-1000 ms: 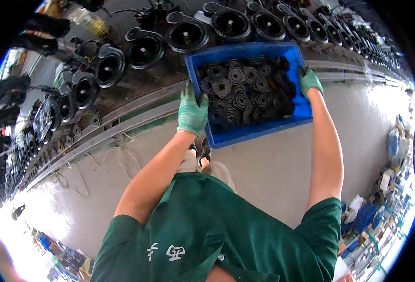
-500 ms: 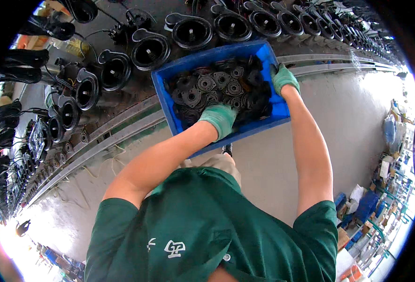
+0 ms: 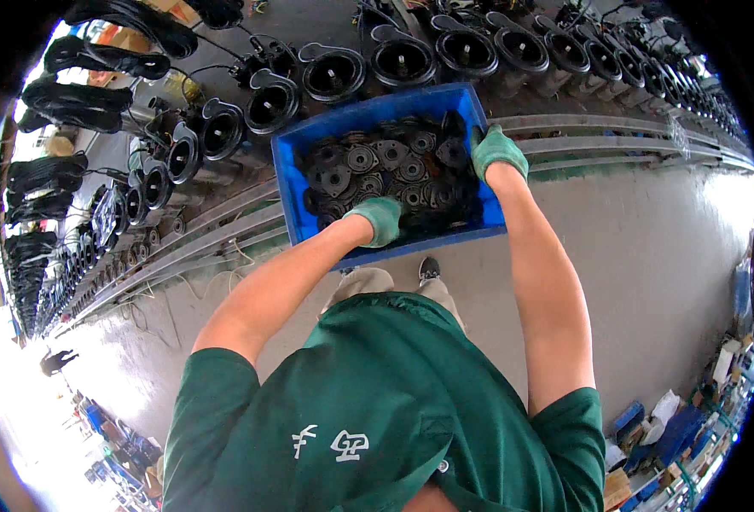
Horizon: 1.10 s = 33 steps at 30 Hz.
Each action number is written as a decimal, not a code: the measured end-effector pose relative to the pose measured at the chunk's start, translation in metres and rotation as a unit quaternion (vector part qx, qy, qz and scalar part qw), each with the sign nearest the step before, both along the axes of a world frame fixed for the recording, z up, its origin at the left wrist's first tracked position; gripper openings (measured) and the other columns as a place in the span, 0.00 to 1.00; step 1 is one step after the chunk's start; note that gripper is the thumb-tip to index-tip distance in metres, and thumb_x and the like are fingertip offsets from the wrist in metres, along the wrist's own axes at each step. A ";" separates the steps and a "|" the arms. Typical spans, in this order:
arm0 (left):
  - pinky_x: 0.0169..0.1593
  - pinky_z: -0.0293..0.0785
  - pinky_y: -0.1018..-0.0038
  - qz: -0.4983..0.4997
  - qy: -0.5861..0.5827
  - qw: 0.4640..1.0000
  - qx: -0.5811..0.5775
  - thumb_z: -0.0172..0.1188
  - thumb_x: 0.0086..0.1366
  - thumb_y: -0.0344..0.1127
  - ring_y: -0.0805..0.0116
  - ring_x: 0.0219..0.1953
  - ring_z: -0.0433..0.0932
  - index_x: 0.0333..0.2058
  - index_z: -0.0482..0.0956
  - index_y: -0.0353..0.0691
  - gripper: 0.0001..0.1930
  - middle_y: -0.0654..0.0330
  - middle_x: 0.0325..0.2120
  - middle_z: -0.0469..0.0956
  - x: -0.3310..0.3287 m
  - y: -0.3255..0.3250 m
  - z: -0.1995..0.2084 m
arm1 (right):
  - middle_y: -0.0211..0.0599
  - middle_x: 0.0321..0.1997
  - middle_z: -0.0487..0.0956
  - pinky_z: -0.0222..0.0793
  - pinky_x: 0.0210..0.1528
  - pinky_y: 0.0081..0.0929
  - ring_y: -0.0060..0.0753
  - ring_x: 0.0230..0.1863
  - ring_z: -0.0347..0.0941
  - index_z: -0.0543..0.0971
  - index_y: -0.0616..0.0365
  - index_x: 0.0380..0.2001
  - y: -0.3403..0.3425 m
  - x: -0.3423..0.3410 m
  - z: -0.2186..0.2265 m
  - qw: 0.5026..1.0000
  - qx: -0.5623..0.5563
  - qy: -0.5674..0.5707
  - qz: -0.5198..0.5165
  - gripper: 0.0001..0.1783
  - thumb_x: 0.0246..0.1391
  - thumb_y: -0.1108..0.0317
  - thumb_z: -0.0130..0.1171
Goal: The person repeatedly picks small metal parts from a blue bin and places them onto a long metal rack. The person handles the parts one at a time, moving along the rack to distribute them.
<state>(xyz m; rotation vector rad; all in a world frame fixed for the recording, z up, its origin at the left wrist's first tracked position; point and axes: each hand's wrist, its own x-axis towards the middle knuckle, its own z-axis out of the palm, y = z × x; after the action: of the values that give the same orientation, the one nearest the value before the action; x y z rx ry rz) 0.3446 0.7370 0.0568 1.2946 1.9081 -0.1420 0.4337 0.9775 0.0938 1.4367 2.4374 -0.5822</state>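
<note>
A blue plastic crate (image 3: pixel 281 183) is in front of me, filled with dark round metal-looking parts (image 3: pixel 362 159), many with a central hole and flange ears. My right hand (image 3: pixel 498 155), in a green glove, is closed around the crate's right rim near its far corner. Over the near side of the crate my left hand (image 3: pixel 375 220), in the same kind of glove, reaches down among the parts. Its fingertips are hidden, so I cannot tell whether it holds one.
Beyond the crate runs a long line of black round housings (image 3: pixel 333 75) with upright shafts. Metal rails (image 3: pixel 565 145) border the line on my side. Bundles of black cable (image 3: pixel 78 104) are at the left. Grey floor (image 3: pixel 633 256) lies right of me, with stacked goods (image 3: pixel 675 435) farther off.
The view has shifted along the line, with the housings sitting differently in it. My right hand keeps its hold on the crate rim; my left hand stays in the crate, slightly nearer its left side.
</note>
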 end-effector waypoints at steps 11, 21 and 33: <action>0.48 0.77 0.67 0.493 -0.590 0.589 0.248 0.58 0.66 0.37 0.66 0.43 0.79 0.57 0.72 0.36 0.22 0.57 0.45 0.79 -0.051 -0.080 0.042 | 0.59 0.58 0.75 0.67 0.61 0.51 0.60 0.61 0.70 0.76 0.59 0.54 0.003 -0.005 -0.010 0.999 0.033 0.009 -0.013 0.30 0.63 0.47 0.44; 0.33 0.76 0.75 0.689 -0.549 0.254 0.399 0.55 0.68 0.44 0.73 0.34 0.80 0.49 0.78 0.52 0.14 0.65 0.41 0.82 -0.105 -0.228 0.037 | 0.63 0.58 0.74 0.65 0.59 0.55 0.66 0.61 0.68 0.66 0.51 0.65 0.035 0.004 -0.053 0.997 0.064 0.027 0.023 0.38 0.63 0.35 0.39; 0.37 0.77 0.62 0.682 0.201 0.663 0.232 0.58 0.64 0.43 0.55 0.37 0.82 0.43 0.79 0.41 0.14 0.51 0.36 0.83 -0.247 -0.397 -0.089 | 0.65 0.58 0.73 0.66 0.57 0.52 0.68 0.58 0.69 0.68 0.63 0.62 0.049 0.016 -0.074 0.994 0.093 0.030 0.040 0.41 0.63 0.35 0.41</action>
<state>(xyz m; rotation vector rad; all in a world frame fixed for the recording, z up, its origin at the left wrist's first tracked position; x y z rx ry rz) 0.0975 0.3395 -0.0320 -0.2858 2.9039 0.9561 0.4498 1.0266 0.0199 1.3979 2.6437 -0.3952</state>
